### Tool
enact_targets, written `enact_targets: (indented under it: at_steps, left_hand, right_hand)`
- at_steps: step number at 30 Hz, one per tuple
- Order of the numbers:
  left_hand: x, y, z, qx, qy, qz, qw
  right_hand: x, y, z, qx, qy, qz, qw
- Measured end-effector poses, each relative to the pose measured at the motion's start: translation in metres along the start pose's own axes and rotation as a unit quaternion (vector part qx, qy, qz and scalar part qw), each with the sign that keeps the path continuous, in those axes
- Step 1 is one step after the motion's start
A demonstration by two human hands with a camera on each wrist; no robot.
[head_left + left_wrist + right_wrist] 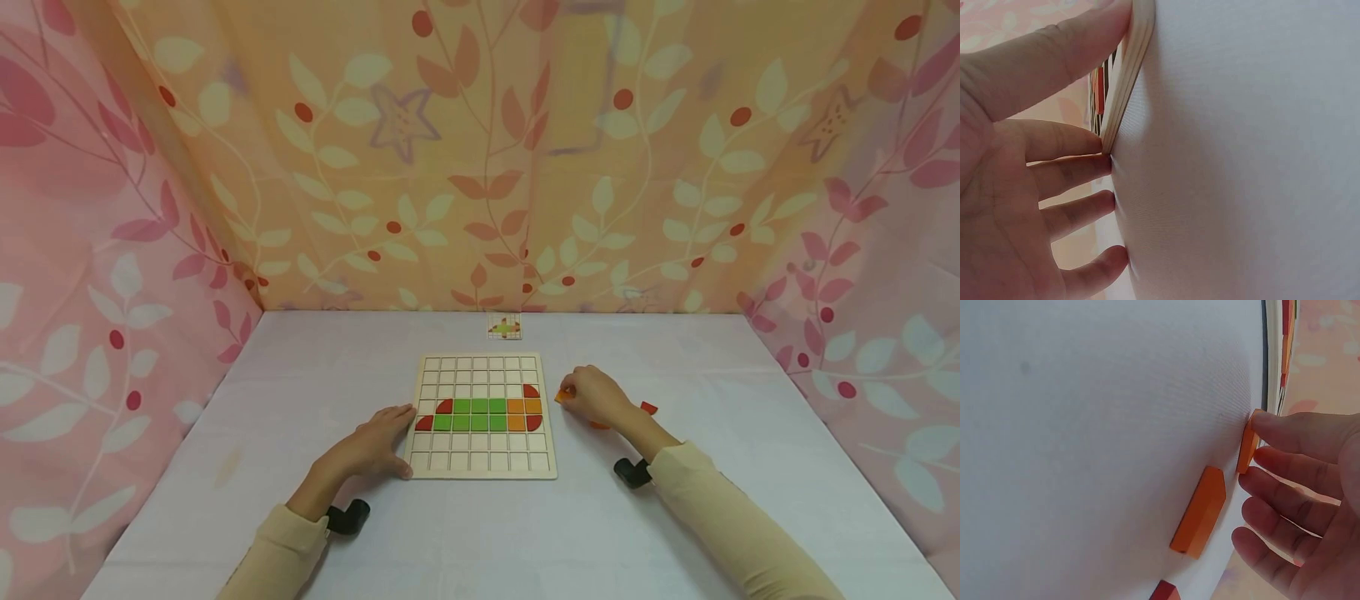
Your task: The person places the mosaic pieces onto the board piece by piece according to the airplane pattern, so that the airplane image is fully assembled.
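My left hand (371,442) rests at the left edge of a square wooden grid board (480,461), thumb by the near corner and fingers spread along the side. In the left wrist view its fingers look nearly straight. Green, orange and red tiles fill cells across the board's middle, the rounded red ones at the ends. Just right of the board, my right hand (600,396) pinches a small orange tile (1247,447) between thumb and fingertips, low over the white cloth. Beside it lies another orange tile (1200,512), mostly hidden under the hand in the head view.
A loose red tile (649,407) lies behind the right wrist. Past the board's far edge is a small picture card (505,327) with a coloured grid pattern. Patterned curtains (480,167) surround the white-covered table at the back and sides. Each wrist carries a black camera mount (349,517).
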State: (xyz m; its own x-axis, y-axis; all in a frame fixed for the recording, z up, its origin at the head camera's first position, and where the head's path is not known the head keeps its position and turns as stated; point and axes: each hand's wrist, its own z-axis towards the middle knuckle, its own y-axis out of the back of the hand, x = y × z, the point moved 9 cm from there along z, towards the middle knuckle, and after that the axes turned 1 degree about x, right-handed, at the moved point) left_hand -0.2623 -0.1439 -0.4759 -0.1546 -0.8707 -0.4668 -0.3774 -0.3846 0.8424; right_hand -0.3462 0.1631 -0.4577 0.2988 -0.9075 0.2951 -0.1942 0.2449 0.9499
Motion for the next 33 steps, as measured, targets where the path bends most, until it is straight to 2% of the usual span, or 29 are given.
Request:
enact_targets:
  at_steps: [9, 25, 33]
  left_hand:
    - [0.0013, -0.0023, -0.0005, 0.004, 0.0, 0.0, 1.0]
    - [0.0006, -0.0003, 0.0001, 0.005, -0.004, 0.004, 1.0]
    - [0.0002, 0.0, 0.0003, 0.007, 0.005, 0.002, 1.0]
  right_hand:
    - [-0.0023, -0.0028, 0.0014, 0.001, -0.011, 0.006, 0.9999]
    - [0.0007, -0.0006, 0.002, -0.006, -0.001, 0.009, 0.9999]
    - [-0.0006, -0.0005, 0.0021, -0.01, -0.005, 0.015, 0.9998]
